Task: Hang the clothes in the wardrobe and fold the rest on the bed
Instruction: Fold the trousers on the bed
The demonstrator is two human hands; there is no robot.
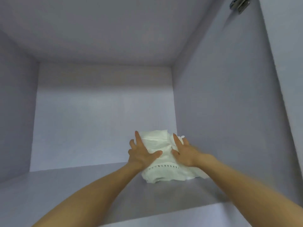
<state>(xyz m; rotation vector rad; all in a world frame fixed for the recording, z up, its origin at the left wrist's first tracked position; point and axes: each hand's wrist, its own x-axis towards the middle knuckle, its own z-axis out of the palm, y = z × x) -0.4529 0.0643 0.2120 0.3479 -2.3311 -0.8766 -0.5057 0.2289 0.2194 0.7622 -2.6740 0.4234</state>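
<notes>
— Lavender shelf (91, 185), wardrobe compartment: what lies nearest?
— Two bare forearms reaching in. Left hand (142, 154) and right hand (183, 153), fingers spread nearly straight, pressing on a folded white garment (161, 171).
— Garment's place?
— Between and under both hands, on the shelf, near the right wall (221, 104). Back panel (101, 120) behind; metal hinge (239, 4) top right.

Soft, even, cool-toned light fills the view, brightest on the back wall (101, 128). Faint shadows lie on the shelf (82, 185) under the forearms. The picture is slightly blurred throughout. Straight edges bow outward near the corners; the hinge (239, 4) is smeared.
</notes>
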